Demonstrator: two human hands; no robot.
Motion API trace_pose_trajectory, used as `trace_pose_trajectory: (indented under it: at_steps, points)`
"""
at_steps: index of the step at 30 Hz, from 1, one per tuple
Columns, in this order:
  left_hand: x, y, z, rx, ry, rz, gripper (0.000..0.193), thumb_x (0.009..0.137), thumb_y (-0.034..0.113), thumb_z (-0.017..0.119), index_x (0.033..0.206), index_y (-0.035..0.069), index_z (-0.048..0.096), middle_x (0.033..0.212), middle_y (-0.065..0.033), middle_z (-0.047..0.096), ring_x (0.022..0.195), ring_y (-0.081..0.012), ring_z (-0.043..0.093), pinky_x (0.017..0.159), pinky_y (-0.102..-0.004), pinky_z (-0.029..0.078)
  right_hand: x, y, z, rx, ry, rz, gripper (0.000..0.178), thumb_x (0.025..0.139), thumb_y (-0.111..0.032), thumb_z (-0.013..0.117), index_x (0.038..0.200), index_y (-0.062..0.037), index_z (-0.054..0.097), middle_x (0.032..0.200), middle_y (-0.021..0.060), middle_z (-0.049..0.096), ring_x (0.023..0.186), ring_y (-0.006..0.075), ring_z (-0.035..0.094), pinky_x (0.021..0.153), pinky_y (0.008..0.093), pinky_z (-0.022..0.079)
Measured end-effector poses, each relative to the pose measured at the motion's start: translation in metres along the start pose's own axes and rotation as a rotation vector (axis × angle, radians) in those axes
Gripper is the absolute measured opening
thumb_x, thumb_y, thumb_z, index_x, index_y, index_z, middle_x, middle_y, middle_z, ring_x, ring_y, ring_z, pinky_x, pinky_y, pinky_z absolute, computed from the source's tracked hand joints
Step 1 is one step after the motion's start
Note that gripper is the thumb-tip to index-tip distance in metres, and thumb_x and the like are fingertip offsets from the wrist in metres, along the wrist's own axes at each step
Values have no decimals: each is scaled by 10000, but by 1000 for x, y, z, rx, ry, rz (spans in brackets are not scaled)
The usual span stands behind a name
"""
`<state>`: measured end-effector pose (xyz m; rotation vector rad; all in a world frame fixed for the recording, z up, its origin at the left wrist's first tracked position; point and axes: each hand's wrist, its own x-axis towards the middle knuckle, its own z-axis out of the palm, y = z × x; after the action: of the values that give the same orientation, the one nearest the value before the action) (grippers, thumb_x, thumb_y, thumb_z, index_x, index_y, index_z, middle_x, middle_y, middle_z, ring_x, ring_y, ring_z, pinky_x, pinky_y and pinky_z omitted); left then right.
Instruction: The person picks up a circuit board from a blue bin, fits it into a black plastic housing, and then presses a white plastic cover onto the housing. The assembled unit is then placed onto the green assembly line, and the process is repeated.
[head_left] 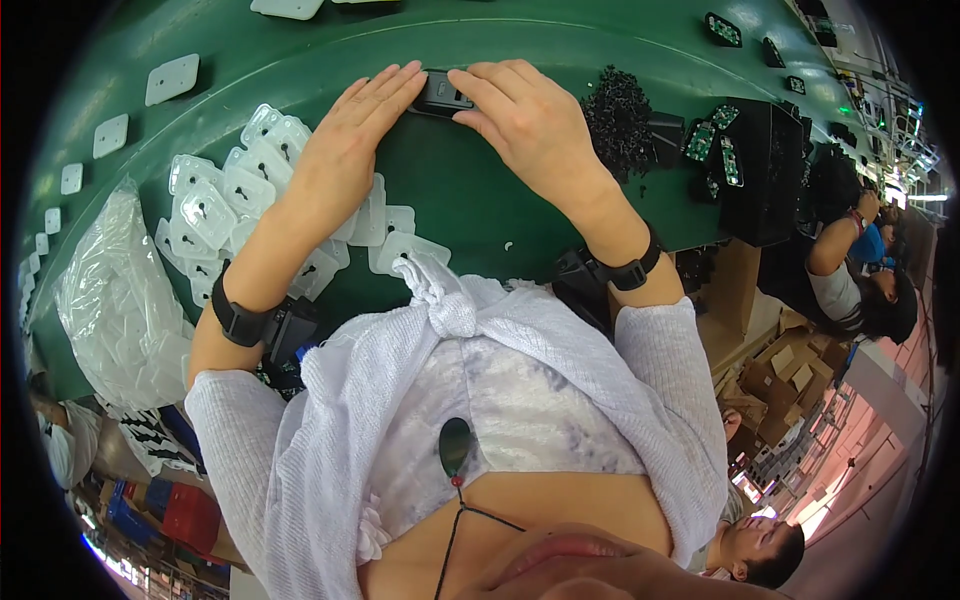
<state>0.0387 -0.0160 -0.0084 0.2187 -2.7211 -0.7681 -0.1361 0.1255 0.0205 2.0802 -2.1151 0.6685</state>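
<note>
A small black rectangular plastic housing (440, 94) lies on the green work surface at the far middle, between my two hands. My left hand (362, 118) lies flat with its fingers stretched out, and the fingertips touch the housing's left end. At the right end, my right hand (528, 112) holds the housing between thumb and fingers. Its right edge is partly hidden by these fingers. Beside my left forearm spreads a pile of translucent white rounded plates (246, 190), several with a dark keyhole-shaped mark. A heap of small black parts (622, 112) lies right of my right hand.
A clear plastic bag (125, 290) of white plates lies at the left. Green circuit boards (732, 160) sit by a black box (765, 175) at the right. White plates (172, 79) line the far left belt (300, 45). Another person (845, 250) sits at the right.
</note>
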Motion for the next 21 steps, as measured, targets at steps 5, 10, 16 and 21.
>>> trace_pose_trajectory:
  at_steps: [5, 10, 16, 21]
  points:
    - [2, 2, -7, -73, -3, -37, 682, 752, -172, 415, 1390, 66, 458, 1429, -137, 464, 1309, -311, 448, 1119, -423, 336, 5, -4, -1, -12, 9, -16, 357, 750, -149, 745, 1078, -59, 636, 1014, 57, 644, 908, 222, 619, 768, 324, 528]
    - [1, -1, -9, -77, 20, -52, 674, 754, -168, 411, 1379, 76, 476, 1424, -124, 474, 1300, -305, 462, 1113, -419, 345, 8, -8, 0, 0, 3, -17, 367, 742, -151, 749, 1078, -64, 630, 1015, 57, 644, 911, 222, 619, 775, 323, 528]
    - [1, -4, -10, 0, -19, -37, 666, 759, -158, 413, 1378, 79, 484, 1398, -106, 506, 1309, -285, 458, 1117, -421, 338, 7, -10, 4, 2, -39, 5, 369, 737, -145, 751, 1076, -67, 631, 1028, 53, 640, 921, 222, 616, 781, 319, 527]
    - [0, -2, -8, 66, -15, -25, 645, 766, -135, 431, 1373, 76, 491, 1401, -88, 508, 1311, -275, 458, 1115, -425, 338, 6, -10, 8, 23, -14, 15, 371, 738, -133, 747, 1084, -67, 629, 1024, 46, 637, 923, 219, 615, 778, 318, 528]
